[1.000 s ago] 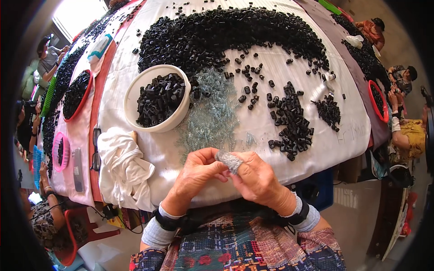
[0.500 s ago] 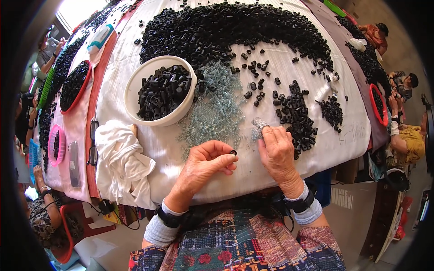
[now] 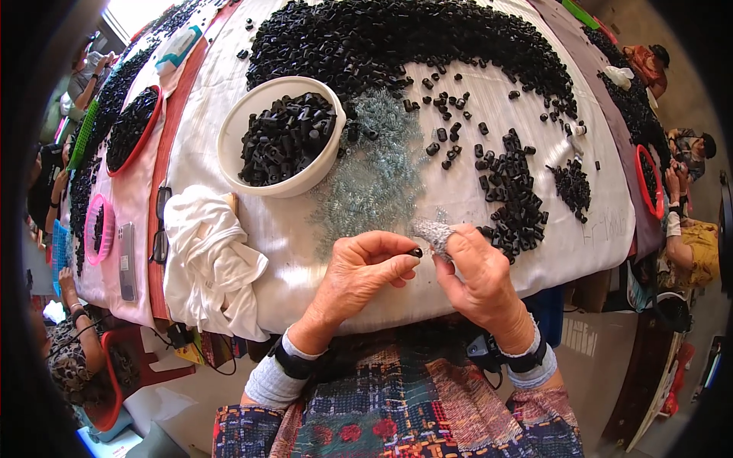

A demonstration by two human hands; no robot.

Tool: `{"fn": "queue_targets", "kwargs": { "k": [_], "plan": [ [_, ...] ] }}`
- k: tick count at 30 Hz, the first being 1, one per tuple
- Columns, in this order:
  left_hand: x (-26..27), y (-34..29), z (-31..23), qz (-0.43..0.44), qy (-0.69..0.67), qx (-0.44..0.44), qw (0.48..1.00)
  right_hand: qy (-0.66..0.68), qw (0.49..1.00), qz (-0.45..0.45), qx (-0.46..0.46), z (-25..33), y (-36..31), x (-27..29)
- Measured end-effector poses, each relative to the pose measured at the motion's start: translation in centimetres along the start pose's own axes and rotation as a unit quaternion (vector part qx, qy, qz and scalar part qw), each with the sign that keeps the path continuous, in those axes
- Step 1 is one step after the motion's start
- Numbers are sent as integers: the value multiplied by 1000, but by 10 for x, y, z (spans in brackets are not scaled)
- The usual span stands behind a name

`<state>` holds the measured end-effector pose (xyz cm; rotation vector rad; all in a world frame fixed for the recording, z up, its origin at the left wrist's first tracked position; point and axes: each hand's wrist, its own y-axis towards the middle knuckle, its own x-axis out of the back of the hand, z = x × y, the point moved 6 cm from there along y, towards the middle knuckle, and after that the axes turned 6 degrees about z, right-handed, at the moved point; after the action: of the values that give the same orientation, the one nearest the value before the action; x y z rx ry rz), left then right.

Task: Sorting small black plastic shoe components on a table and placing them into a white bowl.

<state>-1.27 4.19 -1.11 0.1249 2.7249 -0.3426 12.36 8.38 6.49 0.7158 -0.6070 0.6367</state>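
Observation:
My left hand point(image 3: 365, 269) pinches a small black cylindrical plastic part point(image 3: 415, 252) between thumb and index finger, just above the cloth. Close on its right is my right hand point(image 3: 482, 276), fingers curled, a grey textured wrap point(image 3: 434, 233) covering one fingertip near the part. Whatever my right fingers hold is too small or hidden to make out. Beyond my hands lies a heap of fine pale metal springs point(image 3: 370, 172). Loose black cylindrical parts point(image 3: 510, 195) lie to its right, with a cluster of smaller black pieces point(image 3: 571, 187) farther right.
A white bowl point(image 3: 229, 156) full of black parts stands left of the springs. A large black pile point(image 3: 405, 46) covers the far side. At left lie a crumpled white cloth point(image 3: 202, 259), glasses point(image 3: 159, 229) and a phone point(image 3: 127, 263). Other people work at side tables.
My right hand has turned and brought its wrapped fingertip left, close to the black part. My left hand, still pinching the part, has shifted slightly right. The whole view has shifted a little.

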Motion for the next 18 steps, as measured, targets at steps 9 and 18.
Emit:
{"fn": "queue_targets", "kwargs": {
  "k": [9,18],
  "plan": [
    [-4,1,-3,-30,160,-48,986,-127,987,86,37,9,1,-9],
    [-6,4,-3,-8,61,-14,998,-26,999,39,-29,0,-1,-4]
  ]
}}
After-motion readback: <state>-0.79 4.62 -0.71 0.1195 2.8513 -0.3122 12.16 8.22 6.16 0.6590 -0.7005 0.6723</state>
